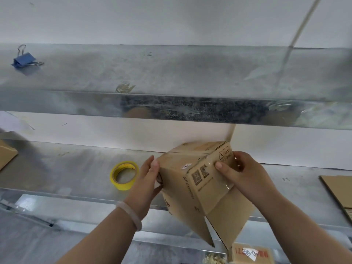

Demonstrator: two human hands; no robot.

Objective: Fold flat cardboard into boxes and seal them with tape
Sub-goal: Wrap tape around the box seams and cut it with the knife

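Cardboard box (192, 178), 1 unit, brown, printed with codes and a recycling mark, held tilted in the air above the front edge of the lower metal shelf (76, 174), taped end turned up and away, open flaps hanging down toward the viewer. Left hand (146, 180) flat against the box's left side, fingers pressed together and pointing up, pale bangle (131, 214) on the wrist. Right hand (240, 172) clasped round the box's upper right corner, thumb laid on the clear tape over the printed face, remaining fingers curled behind the far edge. Roll of yellow tape (124, 175), 1 unit, lying flat on the lower shelf just left of the left hand, not touching it. Flat cardboard (339, 193) at the shelf's right end. Blue binder clip (23, 59), 1 unit, on the upper shelf, far left.
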